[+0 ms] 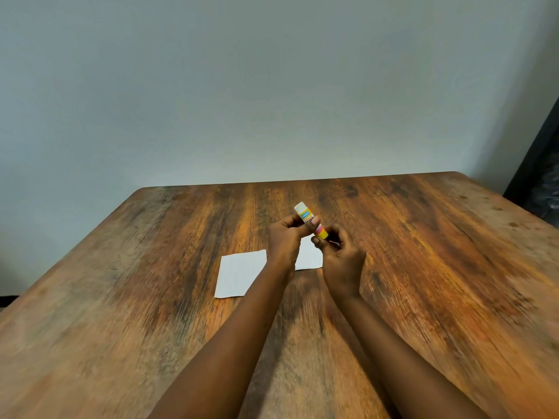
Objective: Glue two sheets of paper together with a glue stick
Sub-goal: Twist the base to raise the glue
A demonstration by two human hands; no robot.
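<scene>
A small glue stick [306, 213] with a white end and a yellow label is held tilted above the table. My left hand [286, 240] grips its upper part. My right hand [340, 258] pinches its lower yellow end. Two white sheets of paper lie flat on the wooden table below the hands. The left sheet [239, 273] shows almost whole. The right sheet [310, 254] is mostly hidden behind my hands. I cannot tell whether the cap is on.
The wooden table [121, 297] stands against a pale wall [242, 86]. A dark object [541, 176] stands off the table's far right corner.
</scene>
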